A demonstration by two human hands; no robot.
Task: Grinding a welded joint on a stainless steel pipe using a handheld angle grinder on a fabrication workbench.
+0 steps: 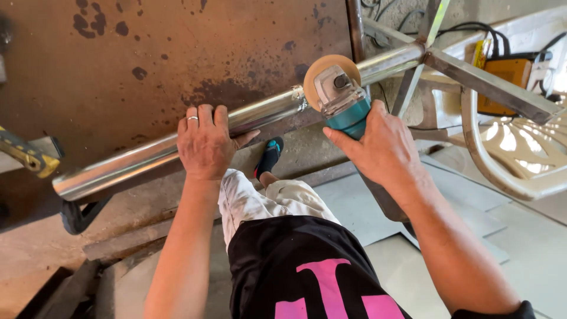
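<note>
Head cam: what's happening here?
A person presses the left hand flat on a shiny steel tube that lies across a rusty metal sheet. The right hand grips a teal angle grinder, its tan disc against the tube near a joint.

The left hand (205,143) lies on the pipe (153,152); to its right, the grinder (339,94) touches the pipe, held by the right hand (384,145).

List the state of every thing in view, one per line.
Left hand: pressed flat on the tube, ring on one finger.
Right hand: gripping the grinder.
Grinder: disc against the tube.
Tube: shiny, lying slanted, joined to a frame.
Steel sheet: rust-spotted.
Plastic chair: tipped over.
</note>
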